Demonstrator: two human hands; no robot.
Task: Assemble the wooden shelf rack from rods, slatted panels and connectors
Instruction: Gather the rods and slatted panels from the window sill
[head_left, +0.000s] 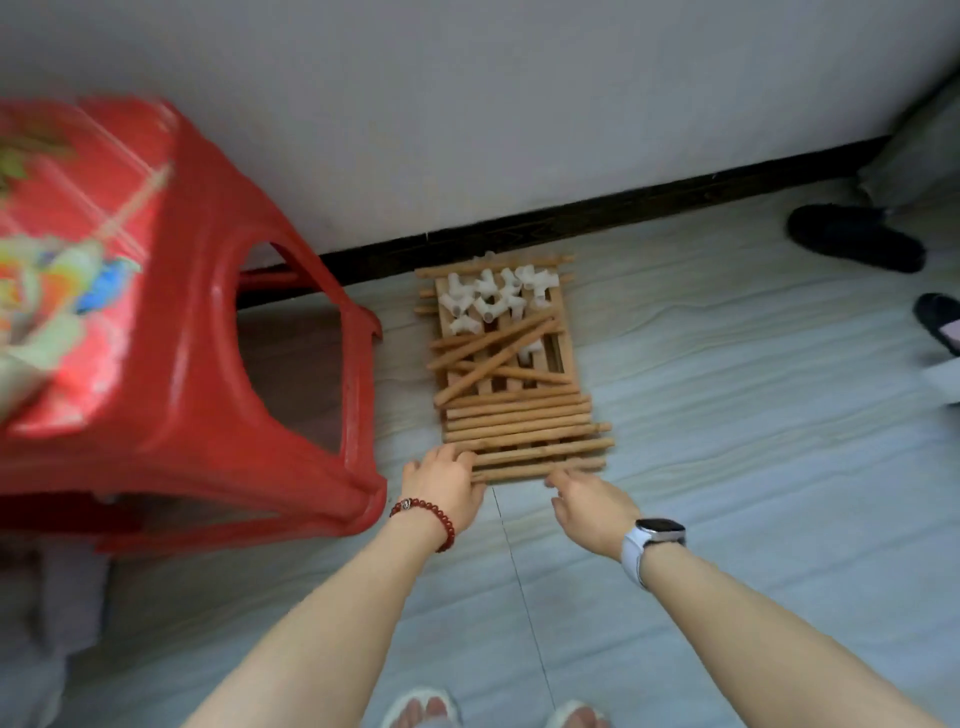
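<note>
A stack of slatted wooden panels (563, 358) lies on the floor near the wall. Several wooden rods (519, 418) lie across it, some side by side, some crossed. A heap of white plastic connectors (491, 296) sits on the far end. My left hand (447, 483), with a red bead bracelet, touches the near left corner of the stack, fingers on the rod ends. My right hand (587, 501), with a white watch at the wrist, reaches to the near edge, its fingertips at the closest rod. Whether either hand grips anything is blurred.
A red plastic stool (171, 332) stands close on the left of the stack. The white wall with a black skirting (571, 218) runs behind. Black slippers (857, 236) lie at the right. My own feet (421, 709) show at the bottom edge.
</note>
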